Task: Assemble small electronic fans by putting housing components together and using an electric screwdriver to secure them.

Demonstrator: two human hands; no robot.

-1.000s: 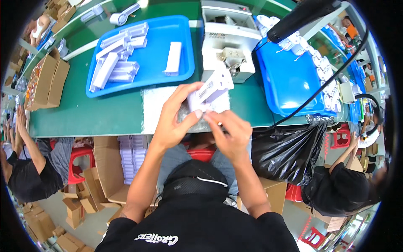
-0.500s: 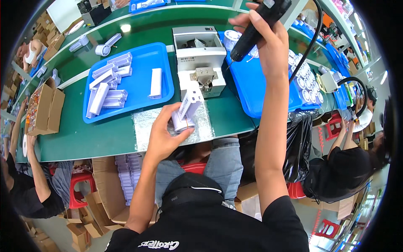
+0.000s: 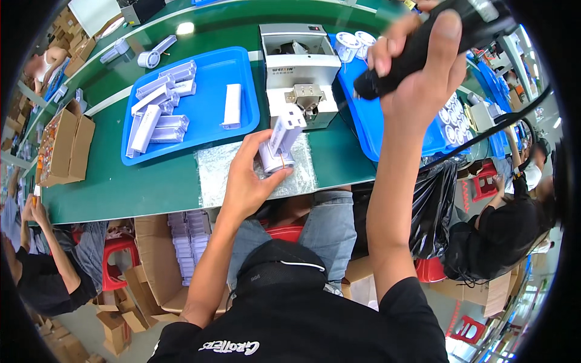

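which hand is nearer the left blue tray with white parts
Left. The left hand is just off the near right corner of the blue tray, holding a white part; the right hand is well to the right, past the grey machine, gripping a black handheld tool.

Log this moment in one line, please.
left hand: holds white plastic part; right hand: grips black handheld tool; left blue tray: white pieces inside
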